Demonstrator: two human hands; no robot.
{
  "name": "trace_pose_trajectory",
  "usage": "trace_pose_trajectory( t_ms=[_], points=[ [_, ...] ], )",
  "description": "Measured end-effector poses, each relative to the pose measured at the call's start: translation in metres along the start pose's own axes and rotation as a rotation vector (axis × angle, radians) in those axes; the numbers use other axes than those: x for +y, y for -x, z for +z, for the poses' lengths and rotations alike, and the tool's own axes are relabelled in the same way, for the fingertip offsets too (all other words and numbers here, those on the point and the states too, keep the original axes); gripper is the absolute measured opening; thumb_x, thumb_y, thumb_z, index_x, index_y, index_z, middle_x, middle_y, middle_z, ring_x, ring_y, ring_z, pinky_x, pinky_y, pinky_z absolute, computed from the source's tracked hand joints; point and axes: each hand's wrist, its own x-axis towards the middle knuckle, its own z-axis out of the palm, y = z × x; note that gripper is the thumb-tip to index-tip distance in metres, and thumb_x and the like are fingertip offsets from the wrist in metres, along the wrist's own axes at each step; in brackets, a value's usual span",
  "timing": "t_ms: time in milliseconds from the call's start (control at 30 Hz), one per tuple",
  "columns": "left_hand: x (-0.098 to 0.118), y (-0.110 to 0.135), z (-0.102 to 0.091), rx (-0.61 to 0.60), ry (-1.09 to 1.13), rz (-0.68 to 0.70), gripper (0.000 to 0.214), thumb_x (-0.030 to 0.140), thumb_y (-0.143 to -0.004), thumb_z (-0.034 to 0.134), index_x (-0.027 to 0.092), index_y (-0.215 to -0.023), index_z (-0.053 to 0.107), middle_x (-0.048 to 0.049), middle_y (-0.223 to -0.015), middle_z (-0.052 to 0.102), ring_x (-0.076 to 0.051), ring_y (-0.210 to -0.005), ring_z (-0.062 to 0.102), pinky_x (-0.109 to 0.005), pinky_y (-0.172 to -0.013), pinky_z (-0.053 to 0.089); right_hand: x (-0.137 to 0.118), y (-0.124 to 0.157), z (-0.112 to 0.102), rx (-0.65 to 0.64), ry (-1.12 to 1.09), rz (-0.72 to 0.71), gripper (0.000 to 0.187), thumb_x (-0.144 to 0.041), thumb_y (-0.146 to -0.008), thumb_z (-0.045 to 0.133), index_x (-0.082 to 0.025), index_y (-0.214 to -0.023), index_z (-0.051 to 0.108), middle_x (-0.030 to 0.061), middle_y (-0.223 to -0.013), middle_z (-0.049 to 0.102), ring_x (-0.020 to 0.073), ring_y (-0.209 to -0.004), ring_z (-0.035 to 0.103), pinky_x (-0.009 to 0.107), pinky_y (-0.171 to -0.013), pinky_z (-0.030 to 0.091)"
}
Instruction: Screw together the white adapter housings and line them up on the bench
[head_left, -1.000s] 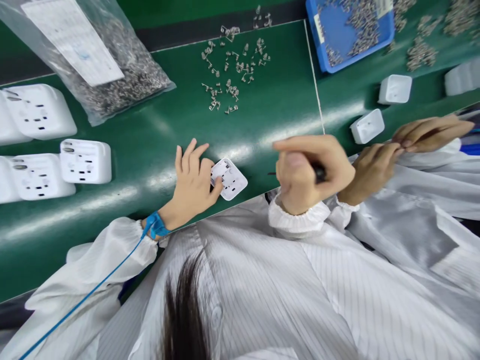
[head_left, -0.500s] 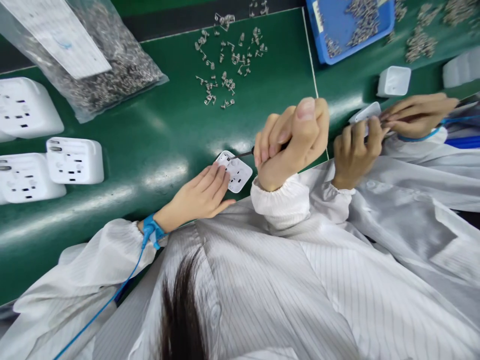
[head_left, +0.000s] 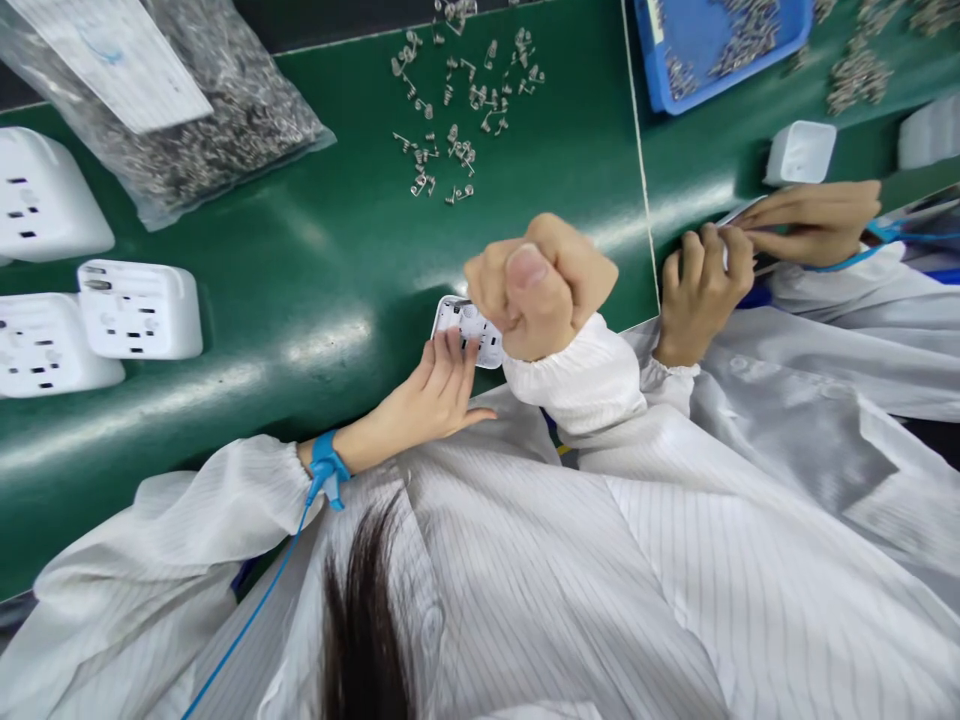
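A small white adapter faceplate point(head_left: 469, 322) with slots lies on the green mat near its front edge. My left hand point(head_left: 435, 395), with a blue wrist strap point(head_left: 328, 465), presses its closed fingers on the plate's near side and holds it down. My right hand point(head_left: 536, 285) is a tight fist directly above the plate's right part, thumb towards me. It is closed round a thin dark tool, which is almost wholly hidden inside the fist.
Loose small metal springs point(head_left: 457, 110) are scattered behind the plate. A clear bag of springs point(head_left: 202, 120) lies at back left, white adapters point(head_left: 139, 310) at left, a blue tray point(head_left: 697, 40) at back right. A co-worker's hands point(head_left: 701, 285) handle a white part at right.
My right fist has come left and down over the plate, and the tool tip is no longer visible. My left hand has shifted from the plate's left side to its near edge.
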Motion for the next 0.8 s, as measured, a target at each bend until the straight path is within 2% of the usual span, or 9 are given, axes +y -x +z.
trace_pose_trajectory(
  t_ms=[67,100,167,233,367,467,567,700,800],
  points=[
    [0.001,-0.002,-0.001,-0.004,-0.037,-0.008,0.092,0.064,-0.100,0.040,-0.021,-0.134,0.047,-0.0424,-0.127,0.052,-0.046,-0.114,0.064,-0.047,-0.095,0.055,-0.046,-0.007,0.029,0.166,-0.285,-0.067,0.061,-0.073,-0.099,0.016,-0.028,-0.062,0.033,-0.0038,-0.045,0.028,0.0122,-0.037,0.034,0.029,-0.038,0.040],
    [0.002,-0.003,-0.002,-0.003,-0.064,-0.010,0.091,0.064,-0.100,0.039,-0.021,-0.133,0.049,-0.0419,-0.125,0.054,-0.045,-0.112,0.065,-0.046,-0.093,0.056,-0.063,-0.010,0.036,0.248,-0.441,-0.092,0.060,-0.074,-0.098,0.015,-0.027,-0.062,0.024,-0.0051,-0.044,0.021,0.0118,-0.034,0.025,0.029,-0.034,0.033],
    [0.004,-0.004,-0.002,-0.003,-0.124,-0.001,0.090,0.064,-0.100,0.037,-0.019,-0.132,0.051,-0.0401,-0.123,0.057,-0.042,-0.109,0.067,-0.043,-0.091,0.058,-0.083,-0.018,0.037,0.348,-0.709,-0.123,0.061,-0.077,-0.096,0.021,-0.025,-0.065,0.015,-0.0066,-0.044,0.013,0.0104,-0.032,0.013,0.029,-0.031,0.021],
    [0.005,-0.006,-0.002,0.003,-0.169,0.008,0.090,0.065,-0.100,0.035,-0.018,-0.132,0.052,-0.0391,-0.122,0.058,-0.041,-0.108,0.068,-0.041,-0.091,0.058,-0.088,-0.025,0.029,0.372,-0.878,-0.114,0.063,-0.076,-0.096,0.029,-0.024,-0.065,0.015,-0.0068,-0.046,0.012,0.0090,-0.033,0.010,0.028,-0.030,0.014],
    [0.005,-0.006,-0.003,-0.015,-0.221,0.022,0.091,0.066,-0.101,0.033,-0.018,-0.133,0.051,-0.0385,-0.122,0.059,-0.039,-0.108,0.068,-0.040,-0.092,0.057,-0.086,-0.032,0.027,0.316,-0.934,-0.108,0.061,-0.071,-0.095,0.042,-0.024,-0.063,0.019,-0.0075,-0.046,0.017,0.0074,-0.032,0.015,0.025,-0.031,0.019],
    [0.003,-0.007,-0.006,-0.054,-0.264,0.049,0.088,0.063,-0.102,0.033,-0.016,-0.135,0.051,-0.0370,-0.124,0.059,-0.038,-0.111,0.067,-0.039,-0.096,0.056,-0.088,-0.034,0.035,0.368,-1.025,-0.198,0.052,-0.049,-0.096,0.053,-0.024,-0.061,0.024,-0.0089,-0.043,0.017,0.0058,-0.030,0.014,0.023,-0.029,0.018],
    [0.002,-0.007,-0.007,-0.054,-0.288,0.068,0.085,0.061,-0.103,0.033,-0.015,-0.135,0.053,-0.0351,-0.123,0.061,-0.036,-0.110,0.068,-0.038,-0.095,0.056,-0.092,-0.033,0.038,0.368,-1.102,-0.259,0.044,-0.030,-0.095,0.054,-0.022,-0.060,0.028,-0.0082,-0.045,0.020,0.0047,-0.030,0.015,0.020,-0.030,0.017],
    [0.000,-0.007,-0.007,-0.031,-0.281,0.066,0.086,0.063,-0.102,0.035,-0.014,-0.133,0.054,-0.0343,-0.120,0.063,-0.036,-0.108,0.069,-0.038,-0.094,0.057,-0.088,-0.026,0.033,0.353,-1.100,-0.220,0.044,-0.031,-0.096,0.056,-0.021,-0.061,0.031,-0.0068,-0.047,0.020,0.0057,-0.032,0.016,0.024,-0.034,0.013],
    [-0.004,-0.008,-0.009,-0.025,-0.263,0.104,0.082,0.061,-0.102,0.038,-0.013,-0.131,0.056,-0.0327,-0.120,0.064,-0.036,-0.107,0.069,-0.038,-0.094,0.056,-0.078,-0.015,0.038,0.228,-0.970,-0.281,0.046,-0.039,-0.097,0.054,-0.021,-0.061,0.033,-0.0049,-0.048,0.023,0.0078,-0.035,0.021,0.028,-0.038,0.015]
  ],
)
